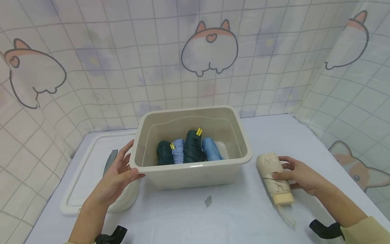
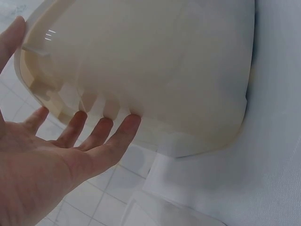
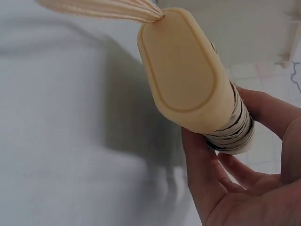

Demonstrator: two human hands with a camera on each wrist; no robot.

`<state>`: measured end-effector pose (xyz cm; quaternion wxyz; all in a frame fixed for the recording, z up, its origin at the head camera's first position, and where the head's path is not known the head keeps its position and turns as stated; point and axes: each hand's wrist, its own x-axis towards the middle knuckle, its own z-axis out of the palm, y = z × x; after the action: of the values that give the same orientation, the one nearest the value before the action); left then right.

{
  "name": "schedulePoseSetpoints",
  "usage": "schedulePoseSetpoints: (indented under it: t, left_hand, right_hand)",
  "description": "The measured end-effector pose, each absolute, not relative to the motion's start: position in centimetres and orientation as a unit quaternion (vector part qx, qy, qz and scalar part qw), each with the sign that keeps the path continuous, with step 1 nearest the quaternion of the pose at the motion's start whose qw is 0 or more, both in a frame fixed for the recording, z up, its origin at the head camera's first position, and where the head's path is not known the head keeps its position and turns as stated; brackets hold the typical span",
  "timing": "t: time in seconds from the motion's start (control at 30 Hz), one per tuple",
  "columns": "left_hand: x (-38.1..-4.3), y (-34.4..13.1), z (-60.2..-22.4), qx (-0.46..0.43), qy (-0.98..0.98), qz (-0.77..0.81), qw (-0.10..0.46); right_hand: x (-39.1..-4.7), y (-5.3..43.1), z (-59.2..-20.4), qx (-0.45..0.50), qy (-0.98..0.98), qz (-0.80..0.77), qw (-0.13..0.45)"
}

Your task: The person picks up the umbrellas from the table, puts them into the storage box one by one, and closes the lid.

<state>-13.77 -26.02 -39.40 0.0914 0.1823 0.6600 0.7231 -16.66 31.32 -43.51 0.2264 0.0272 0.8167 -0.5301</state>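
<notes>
A beige storage bin stands in the middle of the table. Inside lie several folded umbrellas: a short dark green umbrella, a light blue umbrella, a longer dark green umbrella and a plain blue umbrella. At the bin's front left corner is my left hand, its extended fingers against the side and its thumb at the rim. To the bin's right, my right hand grips a cream folded umbrella between thumb and fingers. Its pale end cap and wrist strap point toward me.
On the left, a white lid with a grey handle lies flat, partly behind my left arm. A small grey patch marks the white tabletop. Patterned cloth walls enclose the back and sides.
</notes>
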Motion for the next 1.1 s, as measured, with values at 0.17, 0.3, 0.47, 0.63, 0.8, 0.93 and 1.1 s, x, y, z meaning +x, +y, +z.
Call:
schedulePoseSetpoints:
  t: [0.17, 0.3, 0.47, 0.63, 0.8, 0.93, 1.1]
  left_hand:
    - [-13.8, -26.0, -39.3, 0.18, 0.662, 0.721, 0.094]
    - [-13.8, -26.0, -39.4, 0.18, 0.663, 0.721, 0.093]
    - [-13.8, -26.1, -39.4, 0.182, 0.661, 0.722, 0.094]
    - [-13.8, -26.1, -39.4, 0.184, 0.659, 0.724, 0.093]
    - [-14.0, -26.1, -39.5, 0.186, 0.662, 0.72, 0.092]
    - [-14.1, -26.1, -39.5, 0.185, 0.665, 0.718, 0.091]
    - [-13.9, -26.1, -39.5, 0.183, 0.66, 0.723, 0.092]
  right_hand:
    - [-17.2, 32.0, -42.8, 0.016, 0.797, -0.56, 0.226]
    - [-17.9, 32.3, -41.9, 0.006, 0.789, -0.575, 0.219]
    - [-18.7, 32.4, -40.1, -0.008, 0.778, -0.59, 0.214]
    - [-19.4, 32.4, -38.6, -0.012, 0.768, -0.604, 0.213]
    - [-20.1, 32.3, -36.9, -0.009, 0.759, -0.617, 0.208]
    - [-20.7, 32.1, -35.4, -0.006, 0.754, -0.624, 0.203]
    - [-21.5, 31.5, -33.4, -0.011, 0.752, -0.627, 0.204]
